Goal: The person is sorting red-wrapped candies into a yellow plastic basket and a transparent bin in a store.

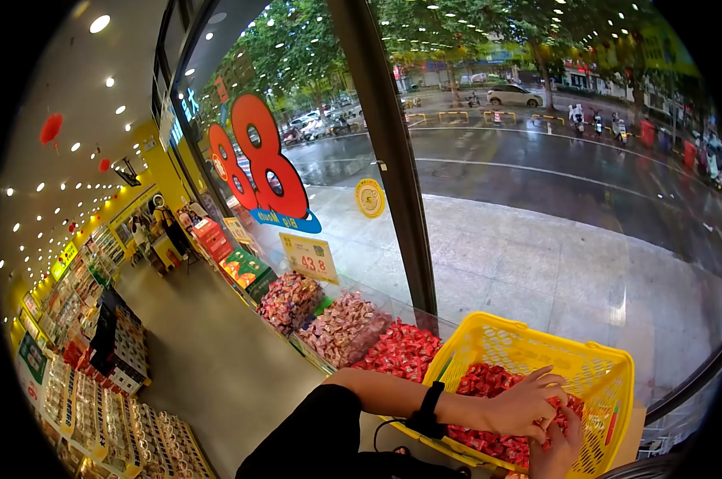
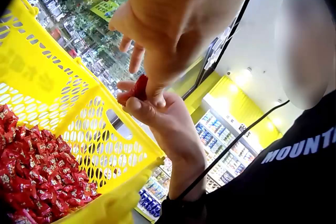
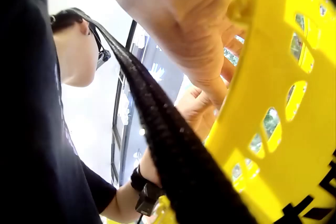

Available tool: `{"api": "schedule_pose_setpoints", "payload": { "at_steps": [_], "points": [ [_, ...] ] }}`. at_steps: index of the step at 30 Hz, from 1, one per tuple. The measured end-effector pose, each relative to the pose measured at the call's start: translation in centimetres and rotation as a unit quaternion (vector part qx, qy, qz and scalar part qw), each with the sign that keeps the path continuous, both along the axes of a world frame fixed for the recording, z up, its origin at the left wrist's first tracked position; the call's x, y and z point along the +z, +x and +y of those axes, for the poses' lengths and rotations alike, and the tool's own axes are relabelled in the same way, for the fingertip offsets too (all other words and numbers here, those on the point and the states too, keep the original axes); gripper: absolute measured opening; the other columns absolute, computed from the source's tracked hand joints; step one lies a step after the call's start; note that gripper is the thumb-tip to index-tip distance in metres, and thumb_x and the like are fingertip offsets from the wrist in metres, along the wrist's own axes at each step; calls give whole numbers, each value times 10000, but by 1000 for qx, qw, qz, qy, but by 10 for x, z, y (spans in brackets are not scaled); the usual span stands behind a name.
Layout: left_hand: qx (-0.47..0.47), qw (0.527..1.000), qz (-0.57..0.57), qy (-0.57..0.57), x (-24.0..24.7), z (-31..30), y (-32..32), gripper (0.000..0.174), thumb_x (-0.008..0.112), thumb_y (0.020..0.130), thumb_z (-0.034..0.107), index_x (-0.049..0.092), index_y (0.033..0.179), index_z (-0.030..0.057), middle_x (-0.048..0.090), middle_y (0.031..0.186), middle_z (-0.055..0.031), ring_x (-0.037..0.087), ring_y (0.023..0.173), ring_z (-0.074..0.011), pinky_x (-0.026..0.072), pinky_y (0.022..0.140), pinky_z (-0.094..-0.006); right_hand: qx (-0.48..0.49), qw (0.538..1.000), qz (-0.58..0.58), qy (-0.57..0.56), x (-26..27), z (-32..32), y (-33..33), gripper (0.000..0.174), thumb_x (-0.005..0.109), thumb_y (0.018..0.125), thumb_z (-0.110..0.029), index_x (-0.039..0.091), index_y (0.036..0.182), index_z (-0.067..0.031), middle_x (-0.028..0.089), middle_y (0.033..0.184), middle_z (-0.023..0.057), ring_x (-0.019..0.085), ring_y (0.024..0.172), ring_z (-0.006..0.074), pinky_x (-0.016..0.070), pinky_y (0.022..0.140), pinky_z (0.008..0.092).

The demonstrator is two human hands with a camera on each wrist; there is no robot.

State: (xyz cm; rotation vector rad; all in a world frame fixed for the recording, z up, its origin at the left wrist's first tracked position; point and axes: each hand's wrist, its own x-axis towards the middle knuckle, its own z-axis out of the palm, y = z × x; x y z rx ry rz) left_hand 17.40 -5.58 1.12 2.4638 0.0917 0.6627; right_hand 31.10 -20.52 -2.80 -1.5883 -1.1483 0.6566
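A yellow plastic basket (image 1: 597, 363) with a perforated wall holds a heap of red-wrapped candies (image 2: 39, 169). Over its near side my two hands meet. My left hand (image 1: 517, 409) reaches in from the left, a black strap round the wrist. Opposite it, my right hand (image 1: 559, 453) comes up from below. One red-wrapped candy (image 2: 138, 89) is pinched between the thumbs and fingers of both hands, as the left wrist view shows. Some left fingers (image 2: 137, 58) stand out from it. In the right wrist view the basket wall hides the candy.
Left of the basket, bins of red candies (image 1: 401, 351) and pink-wrapped sweets (image 1: 341, 327) line the window. A price sign (image 1: 309, 257) stands behind them. Dark window frame (image 1: 393, 152) rises beyond the basket. Shelves of goods (image 1: 129, 427) run along the far side of the aisle.
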Motion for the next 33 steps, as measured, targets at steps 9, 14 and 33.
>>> {"api": "schedule_pose_setpoints", "payload": {
  "at_steps": [9, 14, 33],
  "points": [
    [46, 993, -80, 71, -14, 10, -81, 278, 860, 794, 367, 722, 890, 145, 558, 1424, -77, 404, 1483, -372, 232, 1265, -643, 46, 994, -64, 78, -13, 15, -27, 323, 751, 916, -38, 698, 1234, -29, 675, 1323, 142, 642, 1225, 327, 558, 990, 420],
    [73, 991, -81, 72, -20, 4, -120, 195, 839, 847, 293, 754, 961, 159, 552, 1458, -73, 402, 1489, -361, 239, 1266, -633, 123, 886, -420, 154, 47, 20, -61, 314, 872, 758, -79, 760, 1051, -75, 699, 1281, 138, 643, 1204, 377, 524, 1037, 475],
    [503, 856, 104, 51, -205, 31, -274, 290, 781, 928, 408, 783, 1018, 133, 635, 1331, -96, 485, 1402, -355, 306, 1220, -580, 484, 706, -485, -176, -25, 177, -19, 489, 795, 886, -481, 768, 1251, -158, 678, 1314, 106, 619, 1253, 348, 484, 1066, 521]
  ]
}}
